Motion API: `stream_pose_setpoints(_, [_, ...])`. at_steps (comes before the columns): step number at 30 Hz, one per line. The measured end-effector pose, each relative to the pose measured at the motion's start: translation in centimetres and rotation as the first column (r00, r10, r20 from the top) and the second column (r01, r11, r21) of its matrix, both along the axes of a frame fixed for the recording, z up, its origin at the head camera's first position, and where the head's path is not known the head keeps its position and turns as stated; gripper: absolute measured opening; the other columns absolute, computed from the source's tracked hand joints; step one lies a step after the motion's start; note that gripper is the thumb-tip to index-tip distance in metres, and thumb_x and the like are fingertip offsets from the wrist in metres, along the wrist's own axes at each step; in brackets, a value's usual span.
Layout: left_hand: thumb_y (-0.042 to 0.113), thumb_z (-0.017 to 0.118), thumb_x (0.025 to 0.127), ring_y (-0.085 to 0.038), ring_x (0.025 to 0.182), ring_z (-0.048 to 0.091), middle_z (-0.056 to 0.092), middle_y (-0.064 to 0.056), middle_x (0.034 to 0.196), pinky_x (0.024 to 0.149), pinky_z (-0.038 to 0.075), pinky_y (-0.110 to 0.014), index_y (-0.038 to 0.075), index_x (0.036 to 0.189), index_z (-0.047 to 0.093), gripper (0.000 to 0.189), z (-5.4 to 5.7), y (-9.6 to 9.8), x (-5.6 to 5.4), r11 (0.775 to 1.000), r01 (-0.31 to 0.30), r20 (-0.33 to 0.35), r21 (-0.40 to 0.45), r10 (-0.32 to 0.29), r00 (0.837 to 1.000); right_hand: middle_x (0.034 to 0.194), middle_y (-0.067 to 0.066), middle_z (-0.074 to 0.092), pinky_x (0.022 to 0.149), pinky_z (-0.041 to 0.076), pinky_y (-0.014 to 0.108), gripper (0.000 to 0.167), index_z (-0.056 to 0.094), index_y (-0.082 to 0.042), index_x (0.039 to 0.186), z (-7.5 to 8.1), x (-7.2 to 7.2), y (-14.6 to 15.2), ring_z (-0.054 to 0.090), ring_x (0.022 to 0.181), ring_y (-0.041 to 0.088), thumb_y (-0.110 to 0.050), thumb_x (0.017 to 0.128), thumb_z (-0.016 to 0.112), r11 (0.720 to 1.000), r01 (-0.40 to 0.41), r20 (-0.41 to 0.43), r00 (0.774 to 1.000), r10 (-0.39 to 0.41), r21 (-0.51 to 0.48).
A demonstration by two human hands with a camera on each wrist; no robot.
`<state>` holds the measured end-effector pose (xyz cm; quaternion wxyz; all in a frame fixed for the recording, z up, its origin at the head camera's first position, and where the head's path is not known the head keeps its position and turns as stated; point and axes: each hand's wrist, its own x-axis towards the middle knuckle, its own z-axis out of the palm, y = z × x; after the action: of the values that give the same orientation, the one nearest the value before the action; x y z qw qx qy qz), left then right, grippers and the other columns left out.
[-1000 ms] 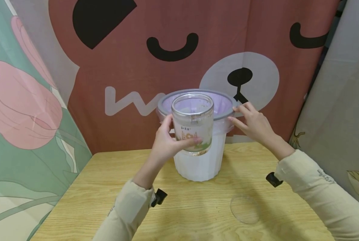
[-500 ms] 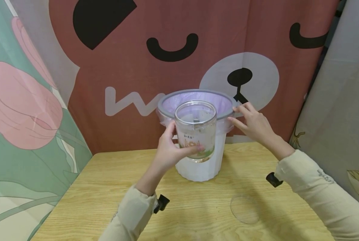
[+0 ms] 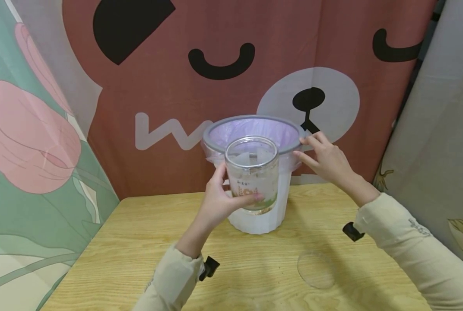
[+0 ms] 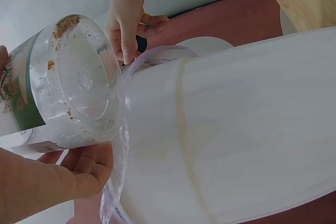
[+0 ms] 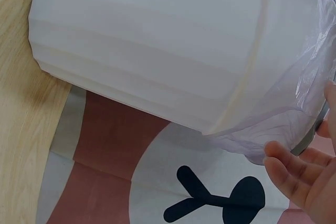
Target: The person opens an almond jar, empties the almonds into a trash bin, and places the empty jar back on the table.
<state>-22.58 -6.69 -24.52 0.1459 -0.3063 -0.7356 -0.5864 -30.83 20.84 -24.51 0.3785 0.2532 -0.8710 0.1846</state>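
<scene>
My left hand (image 3: 217,198) grips a clear jar (image 3: 255,185) with a printed label, its thumb across the front. The jar is upright and lidless, held in front of the trash bin's near side. Brown crumbs cling to its base, seen in the left wrist view on the jar (image 4: 86,77). The white trash bin (image 3: 256,222) has a grey rim and a thin purple bag lining it, folded over the edge. At the bin's right side, my right hand (image 3: 328,160) pinches the rim, also seen in the right wrist view, where the fingers (image 5: 286,166) curl at the bag-covered edge.
A clear round disc (image 3: 315,270), like a lid, lies on the wooden table (image 3: 138,242) at the front right. A few dark specks lie near it. A reddish curtain (image 3: 157,86) with a bear face hangs close behind the bin.
My left hand has lowered the jar slightly and shifted it a little to the right, uncovering more of the bin's inside. The right hand stays on the rim.
</scene>
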Motion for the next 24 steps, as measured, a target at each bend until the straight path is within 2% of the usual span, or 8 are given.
stream_pose_setpoints(11, [0.012,0.081,0.061,-0.013,0.097,0.049,0.054,-0.002,0.105,0.079,0.044,-0.035,0.01,0.119,0.046,0.067,-1.0,0.3,0.0,0.999,-0.024,0.039,-0.036,0.025,0.999,0.098,0.013,0.046,0.04,0.035,0.029,0.036,0.055,0.0,0.11,0.1,0.1,-0.1,0.041,0.045,0.016,-0.024,0.084,0.063,1.0,-0.001,-0.006,1.0,0.001,-0.002])
stream_pose_setpoints(16, [0.014,0.083,0.059,-0.012,0.096,0.049,0.054,0.0,0.105,0.079,0.044,-0.034,0.009,0.118,0.047,0.069,-1.7,0.6,-0.1,0.998,-0.038,0.033,-0.058,0.04,0.999,0.098,0.013,0.046,0.04,0.035,0.029,0.037,0.055,0.0,0.11,0.0,0.0,-0.1,0.041,0.045,0.017,-0.025,0.084,0.062,1.0,0.003,-0.008,1.0,-0.003,0.001])
stream_pose_setpoints(24, [0.014,0.084,0.058,-0.012,0.096,0.05,0.055,0.0,0.105,0.078,0.045,-0.034,0.008,0.119,0.047,0.072,-2.3,1.0,-0.2,0.998,-0.037,0.032,-0.048,0.038,0.999,0.098,0.013,0.046,0.04,0.035,0.03,0.038,0.055,0.001,0.111,0.0,0.0,-0.1,0.041,0.046,0.017,-0.025,0.085,0.062,1.0,0.0,-0.01,1.0,0.0,0.005])
